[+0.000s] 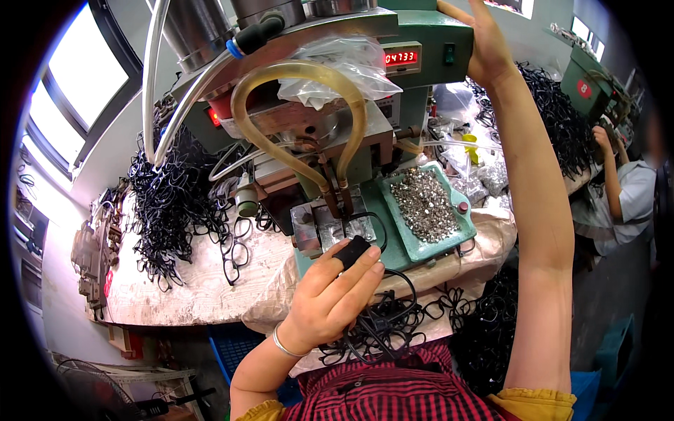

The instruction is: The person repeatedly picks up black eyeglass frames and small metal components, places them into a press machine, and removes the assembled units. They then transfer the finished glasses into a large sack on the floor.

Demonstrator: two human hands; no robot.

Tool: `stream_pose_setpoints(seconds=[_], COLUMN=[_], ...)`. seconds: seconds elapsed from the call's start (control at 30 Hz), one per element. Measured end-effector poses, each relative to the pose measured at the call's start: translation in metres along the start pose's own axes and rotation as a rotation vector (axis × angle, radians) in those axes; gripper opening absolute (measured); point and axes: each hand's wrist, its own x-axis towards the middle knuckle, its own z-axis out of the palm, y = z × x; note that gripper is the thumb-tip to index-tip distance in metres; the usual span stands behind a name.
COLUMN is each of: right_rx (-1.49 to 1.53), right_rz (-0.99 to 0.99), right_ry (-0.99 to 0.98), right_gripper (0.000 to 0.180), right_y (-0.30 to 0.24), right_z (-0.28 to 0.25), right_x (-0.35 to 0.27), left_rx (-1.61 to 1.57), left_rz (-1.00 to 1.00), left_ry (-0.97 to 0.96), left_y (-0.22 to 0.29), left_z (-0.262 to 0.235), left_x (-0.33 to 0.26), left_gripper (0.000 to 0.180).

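Checked apron is worn below left hand. Glasses frame is pinched by it, just ahead, apparently being aligned in machine; latter touched by right hand, grip unclear. Steadiness likely needed next.

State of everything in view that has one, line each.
Left hand: holding a black eyeglass frame
Eyeglass frame: raised to the machine's metal tips; contact unclear
Right hand: raised, against the side of the green housing
Red display: lit
Parts tray: filled with small metal pieces
Yellowish hose: looped
Plastic bag: crumpled
Left-side frame pile: tangled
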Motion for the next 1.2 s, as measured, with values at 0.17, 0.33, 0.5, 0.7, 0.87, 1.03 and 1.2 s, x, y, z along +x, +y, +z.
stream_pose_setpoints(seconds=[0.17,0.33,0.5,0.7,0.87,1.03,1.2], right_rx=[0.005,-0.008,0.007,0.021,0.001,-0.178,-1.042], right_rz=[0.009,0.011,0.014,0.02,0.006,-0.187,-0.318], right_ry=[-0.013,-0.006,-0.002,0.005,0.024,0.158,0.458], right_gripper=[0.09,0.091,0.091,0.089,0.087,0.078,0.038], right_y=[0.001,0.001,0.0,0.002,-0.001,0.009,0.042], right_z=[-0.003,0.002,0.002,0.002,0.002,0.011,-0.002], right_x=[0.0,-0.001,-0.001,0.001,-0.001,-0.016,-0.141], left_rx=[0.013,0.005,0.021,0.024,0.038,-0.27,-0.982], left_rz=[-0.019,-0.048,-0.042,-0.054,-0.055,-0.206,-0.691], left_ry=[-0.024,-0.026,-0.026,-0.038,-0.021,-0.235,-0.439], left_y=[0.002,0.005,0.007,0.009,0.009,0.018,0.037], left_z=[-0.002,-0.004,-0.003,-0.003,-0.003,0.005,-0.016], left_x=[0.003,0.005,0.008,0.008,0.009,-0.03,-0.052], left_gripper=[0.025,0.025,0.03,0.024,0.034,0.038,0.036])
